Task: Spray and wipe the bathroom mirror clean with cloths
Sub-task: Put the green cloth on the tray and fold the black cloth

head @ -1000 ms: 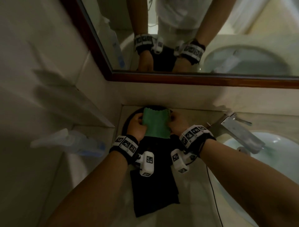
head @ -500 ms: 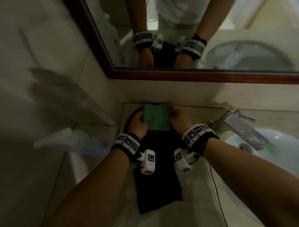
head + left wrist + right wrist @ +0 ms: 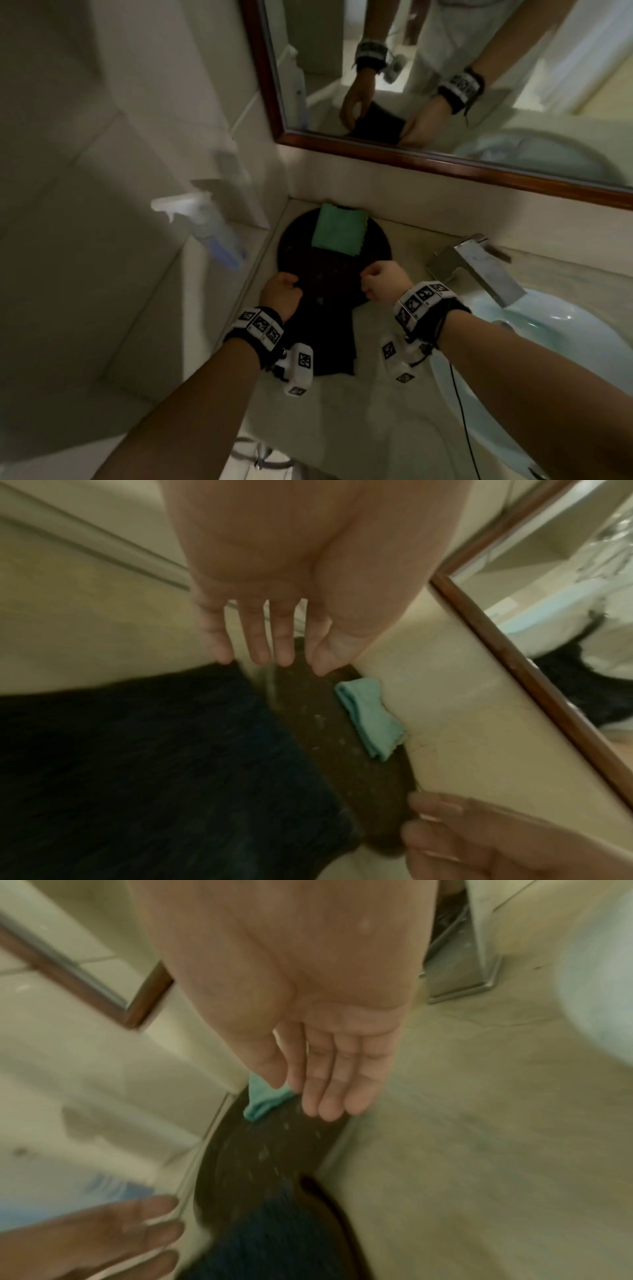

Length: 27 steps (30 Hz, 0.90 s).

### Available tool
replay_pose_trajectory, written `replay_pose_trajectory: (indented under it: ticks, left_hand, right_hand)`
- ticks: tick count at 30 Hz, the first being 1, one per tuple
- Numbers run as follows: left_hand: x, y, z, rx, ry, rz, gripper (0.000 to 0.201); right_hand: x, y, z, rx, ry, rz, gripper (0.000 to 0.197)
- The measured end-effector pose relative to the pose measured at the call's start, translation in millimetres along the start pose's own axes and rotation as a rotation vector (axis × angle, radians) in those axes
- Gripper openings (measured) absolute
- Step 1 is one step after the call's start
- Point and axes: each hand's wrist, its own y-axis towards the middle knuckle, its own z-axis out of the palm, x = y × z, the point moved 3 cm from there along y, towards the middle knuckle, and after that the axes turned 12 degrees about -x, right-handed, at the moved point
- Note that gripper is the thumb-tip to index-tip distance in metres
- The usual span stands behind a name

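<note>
A folded green cloth (image 3: 340, 229) lies at the back of a dark round tray (image 3: 294, 240), against the wall under the wood-framed mirror (image 3: 479, 68). A dark cloth (image 3: 322, 329) lies over the tray's near part and onto the counter. My left hand (image 3: 281, 291) hovers at the dark cloth's left edge. My right hand (image 3: 383, 279) is over the tray's right rim. In the left wrist view the left hand (image 3: 270, 653) has straight fingers just above the dark cloth (image 3: 137, 764). The right hand (image 3: 325, 1093) also has straight fingers and holds nothing.
A clear spray bottle (image 3: 205, 229) with a blue label stands on the tiled ledge at the left. A steel faucet (image 3: 476, 270) and a pale basin (image 3: 565, 342) are at the right. Beige counter (image 3: 342, 411) lies in front of the tray.
Both hands have let go of the green cloth and drawn back toward me. The green cloth now lies folded at the back of the tray.
</note>
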Motion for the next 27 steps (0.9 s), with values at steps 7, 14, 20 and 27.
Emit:
replay_pose_trajectory:
  ticks: [7, 14, 20, 27]
  left_hand:
    - [54, -42, -5, -0.079, 0.108, -0.047, 0.035]
    - [78, -62, 2, -0.123, 0.109, -0.1, 0.055]
    - [87, -59, 11, -0.135, 0.108, -0.145, 0.06]
    - [81, -66, 17, -0.038, -0.042, -0.111, 0.027]
  right_hand:
    - [-31, -22, 11, 0.036, -0.189, -0.057, 0.018]
    - [-53, -39, 30, 0.083, -0.23, -0.065, 0.024]
    - [-57, -44, 45, 0.154, -0.04, 0.002, 0.02]
    - [-57, -45, 50, 0.214, -0.032, 0.041, 0.023]
